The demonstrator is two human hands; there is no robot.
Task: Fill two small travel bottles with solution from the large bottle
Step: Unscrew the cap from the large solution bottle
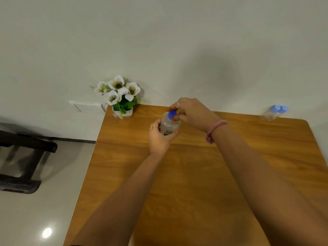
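Note:
The large translucent bottle (169, 125) stands upright near the far middle of the wooden table (204, 174). My left hand (158, 138) grips its body from the near left side. My right hand (190, 111) reaches over the top, and its fingertips pinch the bottle's dark blue cap (172, 115). Two small clear travel bottles (275, 113) with light blue caps stand close together at the table's far right edge, well apart from both hands.
A white pot of white artificial flowers (120, 96) stands at the table's far left corner against the wall. A dark chair (24, 157) stands on the pale floor to the left of the table.

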